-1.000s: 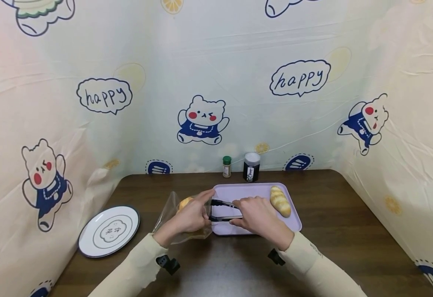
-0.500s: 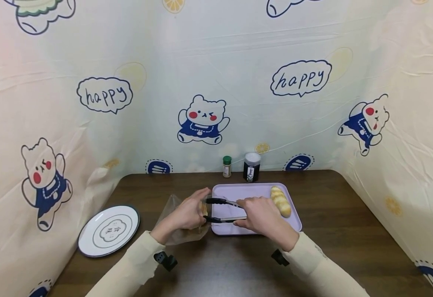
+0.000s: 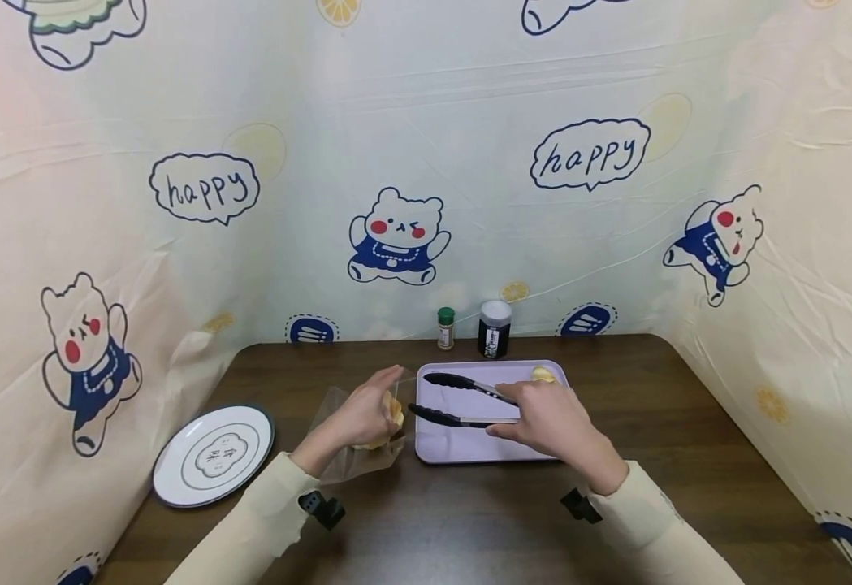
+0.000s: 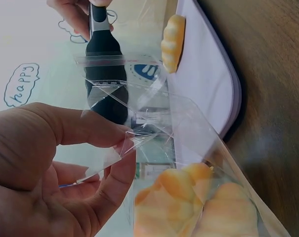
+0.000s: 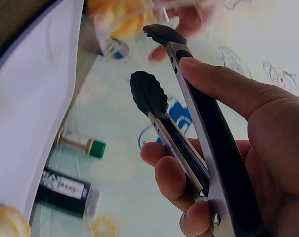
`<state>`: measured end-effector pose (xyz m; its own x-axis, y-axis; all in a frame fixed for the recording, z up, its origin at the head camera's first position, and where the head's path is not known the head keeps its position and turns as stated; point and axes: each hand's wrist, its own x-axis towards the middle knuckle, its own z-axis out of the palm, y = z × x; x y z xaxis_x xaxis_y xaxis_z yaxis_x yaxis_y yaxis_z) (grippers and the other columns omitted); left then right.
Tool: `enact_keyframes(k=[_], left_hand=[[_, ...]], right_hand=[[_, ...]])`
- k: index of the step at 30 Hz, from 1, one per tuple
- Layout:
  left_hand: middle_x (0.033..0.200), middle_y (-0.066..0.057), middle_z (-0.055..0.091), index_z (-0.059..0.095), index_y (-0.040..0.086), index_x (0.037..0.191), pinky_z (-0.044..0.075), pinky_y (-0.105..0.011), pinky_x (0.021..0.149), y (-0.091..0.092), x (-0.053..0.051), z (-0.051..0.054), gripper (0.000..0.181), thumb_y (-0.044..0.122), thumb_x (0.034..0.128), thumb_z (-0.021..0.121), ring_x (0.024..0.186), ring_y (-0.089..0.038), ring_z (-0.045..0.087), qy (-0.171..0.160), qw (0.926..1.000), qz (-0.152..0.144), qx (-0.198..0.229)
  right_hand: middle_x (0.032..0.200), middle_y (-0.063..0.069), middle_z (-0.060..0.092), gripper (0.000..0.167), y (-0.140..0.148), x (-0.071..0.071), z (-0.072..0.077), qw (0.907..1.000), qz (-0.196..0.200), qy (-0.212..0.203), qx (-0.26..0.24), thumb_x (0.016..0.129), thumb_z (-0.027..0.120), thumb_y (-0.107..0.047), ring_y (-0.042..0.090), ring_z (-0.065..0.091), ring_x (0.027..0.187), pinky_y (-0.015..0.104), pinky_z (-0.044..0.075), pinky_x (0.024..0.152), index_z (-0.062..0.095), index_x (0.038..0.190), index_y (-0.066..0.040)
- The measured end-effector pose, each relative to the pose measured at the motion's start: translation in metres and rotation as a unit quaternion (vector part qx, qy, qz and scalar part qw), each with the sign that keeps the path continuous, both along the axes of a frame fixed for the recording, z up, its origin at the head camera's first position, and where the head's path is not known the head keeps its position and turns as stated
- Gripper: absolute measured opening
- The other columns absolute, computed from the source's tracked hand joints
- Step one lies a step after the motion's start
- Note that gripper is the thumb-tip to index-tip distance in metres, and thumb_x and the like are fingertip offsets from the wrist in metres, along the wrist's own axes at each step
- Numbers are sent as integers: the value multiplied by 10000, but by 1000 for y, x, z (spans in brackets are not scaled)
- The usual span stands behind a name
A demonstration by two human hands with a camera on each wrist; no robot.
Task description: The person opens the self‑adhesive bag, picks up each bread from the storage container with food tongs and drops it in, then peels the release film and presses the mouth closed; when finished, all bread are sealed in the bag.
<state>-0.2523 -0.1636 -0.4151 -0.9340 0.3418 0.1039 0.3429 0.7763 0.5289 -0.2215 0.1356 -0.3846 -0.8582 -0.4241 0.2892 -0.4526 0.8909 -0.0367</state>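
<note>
My left hand pinches the rim of a clear plastic bag between thumb and fingers. Inside the bag lie a golden bread piece and a paler one beside it. My right hand grips black-tipped metal tongs, whose jaws stand apart with nothing between them, over the left part of the lilac tray. A twisted bread roll lies on the tray's right side, mostly hidden behind my right hand in the head view.
At the left of the brown table lies a white plate with a dark rim. Behind the tray stand a green-capped shaker and a dark jar with a pale lid. Patterned cloth walls surround the table's back and sides.
The tongs have drawn back to the right, out of the bag's mouth, with my right hand. My left hand has shifted slightly left with the bag, and bread inside it shows more plainly.
</note>
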Motion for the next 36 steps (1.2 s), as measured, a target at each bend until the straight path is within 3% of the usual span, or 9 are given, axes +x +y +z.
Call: enact_keyframes(k=[5,10,17,20,28,32,36], left_hand=[[1590,-165,366,366,7,1525,505,-434,993,1,0,1,948,3,691,817,1168,-284,584,-118,9999,58,57],[1596,-163,356,372,-5,1519,509,-402,932,1,1,3,925,-4,696,794,1158,-287,580,-192,9998,64,69],[1599,-144,357,384,17,1519,525,-406,940,3,2,4,909,-7,703,783,1183,-286,572,-258,9996,111,86],[1598,-142,360,391,24,1517,531,-399,933,4,2,4,896,-17,707,773,1181,-280,572,-301,9994,115,93],[1599,-129,360,388,35,1521,519,-313,783,5,2,3,893,-37,710,755,1112,-263,587,-386,9992,127,68],[1600,-125,361,391,36,1520,533,-322,799,5,2,4,897,-35,710,771,1113,-260,589,-411,9990,147,76],[1603,-123,356,389,37,1521,553,-324,800,6,2,4,896,-44,715,771,1072,-243,605,-478,9986,169,132]], right_hand=[[929,39,754,616,21,-4,5,9993,-241,-236,-190,747,794,-575,184,615,684,373,489,520,722,1208,-174],[872,76,705,687,43,-11,9,9927,-769,-845,-393,771,764,-592,189,527,653,322,405,507,683,1285,-143],[1146,227,695,813,77,-26,5,9753,-1534,-1509,-506,774,739,-632,259,570,778,371,491,576,631,1339,-58],[1168,245,687,804,90,-30,-1,9707,-1708,-1610,-523,779,739,-620,268,576,781,382,506,574,640,1318,-32],[935,166,668,771,116,-32,-13,9574,-2077,-1946,-488,795,727,-609,266,543,740,353,458,549,651,1262,0],[815,104,614,744,123,-35,-17,9515,-2209,-2093,-448,778,726,-645,252,530,716,346,430,543,683,1181,-20],[824,106,626,737,126,-37,-23,9496,-2212,-2187,-392,778,733,-632,254,533,717,353,439,546,687,1170,-9]])
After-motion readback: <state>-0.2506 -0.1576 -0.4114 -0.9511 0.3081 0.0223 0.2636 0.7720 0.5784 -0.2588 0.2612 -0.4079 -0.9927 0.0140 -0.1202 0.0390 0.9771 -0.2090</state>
